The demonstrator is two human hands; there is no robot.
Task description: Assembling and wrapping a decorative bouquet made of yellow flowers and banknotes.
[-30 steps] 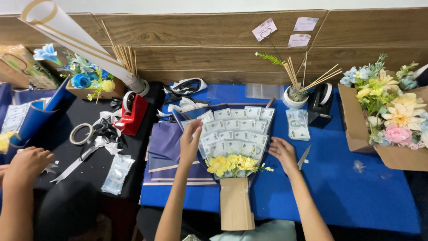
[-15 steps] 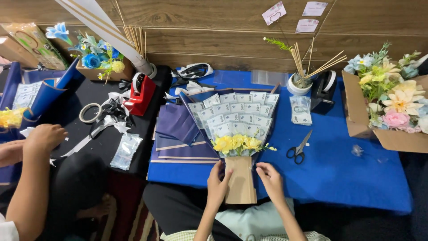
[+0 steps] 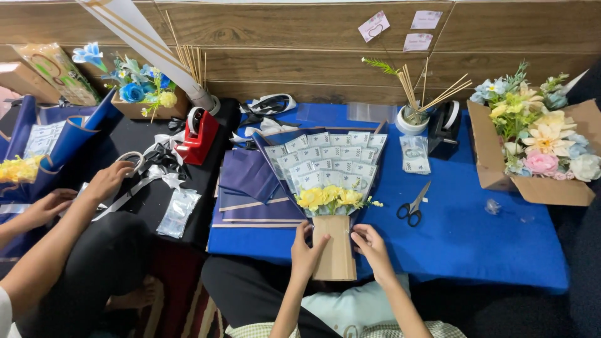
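Note:
A fan-shaped bouquet of folded banknotes [image 3: 325,159] with yellow flowers [image 3: 330,198] lies on the blue table [image 3: 476,238], its brown paper handle [image 3: 335,247] pointing toward me. My left hand [image 3: 305,250] grips the handle's left side and my right hand [image 3: 370,245] holds its right side. Dark blue wrapping sheets [image 3: 250,184] lie under and left of the bouquet.
Black scissors [image 3: 413,206] and loose banknotes [image 3: 414,154] lie right of the bouquet. A cardboard box of artificial flowers [image 3: 538,147] stands far right. A cup of sticks [image 3: 411,119] and a red tape dispenser [image 3: 199,134] sit further back. Another person's hands [image 3: 109,181] work on ribbon at left.
My hands came back from the banknote fan to the brown handle at the table's edge. The other person's hand reached right to the ribbon.

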